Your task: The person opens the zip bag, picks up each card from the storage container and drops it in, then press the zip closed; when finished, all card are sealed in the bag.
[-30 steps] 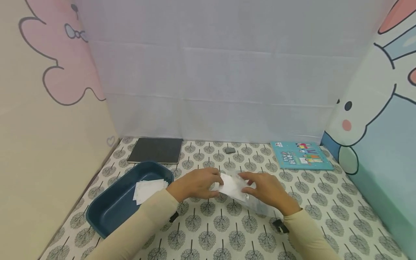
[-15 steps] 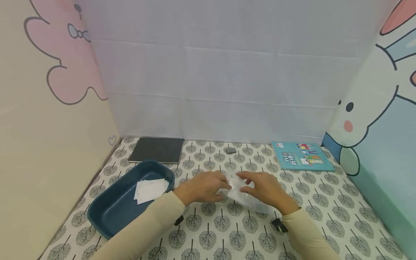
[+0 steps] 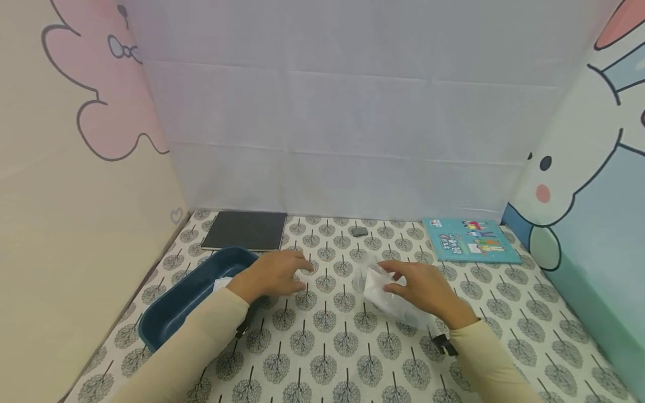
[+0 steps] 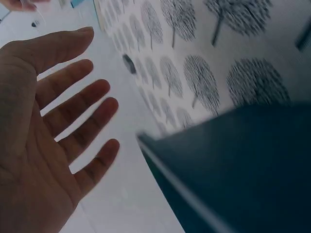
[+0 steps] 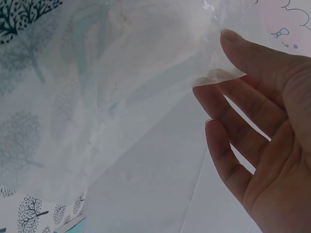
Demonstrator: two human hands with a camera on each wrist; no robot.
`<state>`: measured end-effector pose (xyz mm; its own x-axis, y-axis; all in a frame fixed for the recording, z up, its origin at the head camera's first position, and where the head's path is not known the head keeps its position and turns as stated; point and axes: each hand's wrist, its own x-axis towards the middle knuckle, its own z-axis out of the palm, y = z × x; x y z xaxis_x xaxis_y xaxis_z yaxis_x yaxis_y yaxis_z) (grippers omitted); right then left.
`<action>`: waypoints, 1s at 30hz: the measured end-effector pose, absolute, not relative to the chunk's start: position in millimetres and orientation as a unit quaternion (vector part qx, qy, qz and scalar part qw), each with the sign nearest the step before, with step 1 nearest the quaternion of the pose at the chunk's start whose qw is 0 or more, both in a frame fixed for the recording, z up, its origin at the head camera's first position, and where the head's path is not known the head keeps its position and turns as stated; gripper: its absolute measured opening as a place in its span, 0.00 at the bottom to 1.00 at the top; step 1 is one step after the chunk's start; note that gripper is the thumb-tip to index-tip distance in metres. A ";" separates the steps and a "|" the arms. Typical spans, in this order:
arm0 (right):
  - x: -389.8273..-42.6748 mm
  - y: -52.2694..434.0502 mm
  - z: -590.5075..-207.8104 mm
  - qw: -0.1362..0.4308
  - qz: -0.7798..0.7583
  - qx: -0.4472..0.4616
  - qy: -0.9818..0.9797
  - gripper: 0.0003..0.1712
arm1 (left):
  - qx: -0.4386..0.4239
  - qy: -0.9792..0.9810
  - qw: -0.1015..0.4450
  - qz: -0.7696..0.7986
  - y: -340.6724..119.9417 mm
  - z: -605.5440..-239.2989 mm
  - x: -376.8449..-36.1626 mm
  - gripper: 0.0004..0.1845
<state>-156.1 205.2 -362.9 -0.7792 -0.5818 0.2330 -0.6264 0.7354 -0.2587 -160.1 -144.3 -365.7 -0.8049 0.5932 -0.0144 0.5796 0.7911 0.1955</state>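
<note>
The right hand [image 3: 423, 288] pinches a clear plastic bag [image 3: 385, 294] with white contents at its upper corner, thumb against forefinger, the remaining fingers [image 5: 228, 145] loosely extended. The bag looks light, limp and slick, so its film would likely slide under a loose hold; the bunched mouth nearest the thumb seems the surest grip. Its long axis runs from the fingertips back toward the right wrist, just above the desk [image 3: 347, 347]. The left hand [image 3: 272, 274] is spread and holds nothing, beside a blue tray [image 3: 166, 319]
</note>
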 end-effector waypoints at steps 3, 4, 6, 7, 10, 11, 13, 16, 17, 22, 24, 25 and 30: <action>-157.1 206.6 -360.7 0.063 0.161 0.325 -0.930 0.28 | 0.250 0.961 0.079 0.094 -166.4 -358.5 -156.8 0.23; -157.4 207.1 -359.9 0.061 0.161 0.325 -0.930 0.28 | 0.229 0.964 0.092 0.094 -174.0 -354.6 -155.5 0.24; -157.8 208.3 -358.3 0.061 0.159 0.324 -0.931 0.28 | 0.196 0.971 0.108 0.088 -189.3 -347.2 -154.4 0.26; -158.0 208.9 -357.4 0.061 0.159 0.322 -0.931 0.28 | 0.187 0.972 0.112 0.082 -196.3 -343.2 -154.1 0.26; -158.7 210.9 -354.9 0.068 0.159 0.316 -0.933 0.28 | 0.165 0.975 0.133 0.066 -213.4 -334.5 -153.5 0.26; -158.9 211.3 -354.3 0.069 0.160 0.313 -0.934 0.28 | 0.160 0.975 0.142 0.062 -217.9 -333.3 -153.1 0.26; -159.3 211.5 -353.4 0.069 0.163 0.311 -0.934 0.28 | 0.155 0.973 0.162 0.055 -225.0 -333.5 -151.8 0.25; -158.7 211.4 -353.8 0.059 0.168 0.309 -0.934 0.28 | 0.143 0.970 0.190 0.059 -232.6 -341.3 -149.5 0.26; -158.2 211.5 -354.4 0.056 0.168 0.307 -0.935 0.28 | 0.140 0.969 0.196 0.059 -235.0 -345.2 -149.1 0.27; -154.5 210.8 -360.4 0.045 0.159 0.301 -0.939 0.28 | 0.122 0.969 0.205 0.058 -248.5 -365.4 -149.8 0.31; -153.3 210.2 -362.3 0.044 0.158 0.305 -0.938 0.28 | 0.114 0.970 0.206 0.053 -254.3 -371.6 -151.4 0.34; -152.7 209.9 -363.0 0.042 0.159 0.307 -0.938 0.28 | 0.110 0.971 0.208 0.051 -256.8 -373.8 -152.1 0.35; -151.4 210.4 -363.9 0.043 0.169 0.314 -0.933 0.27 | 0.106 0.971 0.211 0.041 -260.7 -381.7 -155.0 0.43</action>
<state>-151.4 210.4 -363.9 -0.7992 -0.5711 0.1874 -0.6006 0.7457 -0.2885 -155.0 -260.7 -381.7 -0.8883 0.2226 -0.4018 0.1875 0.9743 0.1251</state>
